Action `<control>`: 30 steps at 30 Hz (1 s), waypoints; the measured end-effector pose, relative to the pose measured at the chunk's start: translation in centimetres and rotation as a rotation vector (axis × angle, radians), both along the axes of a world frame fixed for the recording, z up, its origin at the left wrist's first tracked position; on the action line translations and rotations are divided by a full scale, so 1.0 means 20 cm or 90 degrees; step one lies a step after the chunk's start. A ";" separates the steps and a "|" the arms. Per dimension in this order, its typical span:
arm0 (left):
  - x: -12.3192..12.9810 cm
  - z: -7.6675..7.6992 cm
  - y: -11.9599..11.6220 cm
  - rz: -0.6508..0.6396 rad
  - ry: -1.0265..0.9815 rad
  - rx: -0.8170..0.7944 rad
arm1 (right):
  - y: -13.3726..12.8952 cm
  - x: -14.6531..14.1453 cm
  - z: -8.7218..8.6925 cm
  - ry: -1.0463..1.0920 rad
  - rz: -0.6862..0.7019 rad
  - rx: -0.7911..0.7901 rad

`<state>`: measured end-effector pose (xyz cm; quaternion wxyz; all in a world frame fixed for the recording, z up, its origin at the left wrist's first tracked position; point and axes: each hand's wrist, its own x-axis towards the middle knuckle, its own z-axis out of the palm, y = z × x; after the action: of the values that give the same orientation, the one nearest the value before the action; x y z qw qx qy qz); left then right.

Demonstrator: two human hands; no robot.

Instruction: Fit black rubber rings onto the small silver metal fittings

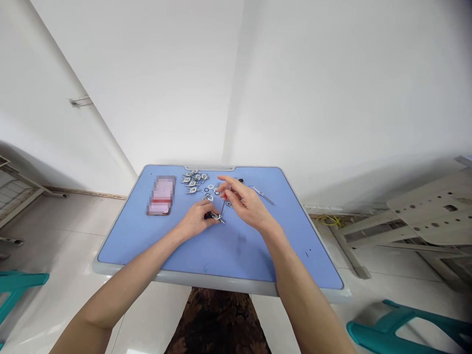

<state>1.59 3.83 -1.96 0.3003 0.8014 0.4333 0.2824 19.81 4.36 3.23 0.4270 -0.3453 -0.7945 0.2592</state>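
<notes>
My left hand (200, 216) is closed on a small metal part (219, 218) just above the blue table top. In my right hand (243, 199) is a screwdriver with a reddish, see-through handle (225, 194), pinched between the fingers. Its thin shaft (223, 206) slants down, and the tip meets the metal part. Beyond my left hand lie loose rings and flat metal plates (209, 197). Farther back sits a pile of similar small metal parts (193, 181). My right hand partly hides other small pieces behind it.
A phone (161, 195) lies at the left of the blue table (177, 265). Another slim tool (263, 195) rests right of my right hand. Green stools (401, 327) stand on the floor at both sides. A white wall (177, 88) rises behind the table.
</notes>
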 end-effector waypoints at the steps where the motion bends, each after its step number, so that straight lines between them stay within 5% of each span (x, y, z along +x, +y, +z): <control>1: 0.00 0.00 0.00 0.000 -0.003 0.000 | 0.00 0.00 0.00 0.012 0.000 -0.005; 9: 0.00 -0.02 0.00 0.004 -0.007 -0.007 | 0.01 -0.03 -0.03 0.001 -0.113 0.078; 20: 0.00 0.00 0.00 0.006 0.000 -0.005 | -0.01 0.01 0.01 -0.026 -0.020 0.061; 26: 0.00 0.00 0.00 0.008 0.001 -0.009 | 0.00 -0.01 -0.01 -0.011 -0.130 0.096; 30: 0.00 -0.01 0.00 0.006 -0.010 -0.010 | -0.01 -0.03 -0.01 -0.059 -0.121 0.135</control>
<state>1.62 3.85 -2.09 0.3089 0.7945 0.4371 0.2866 19.28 4.19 2.97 0.4461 -0.3837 -0.8002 0.1162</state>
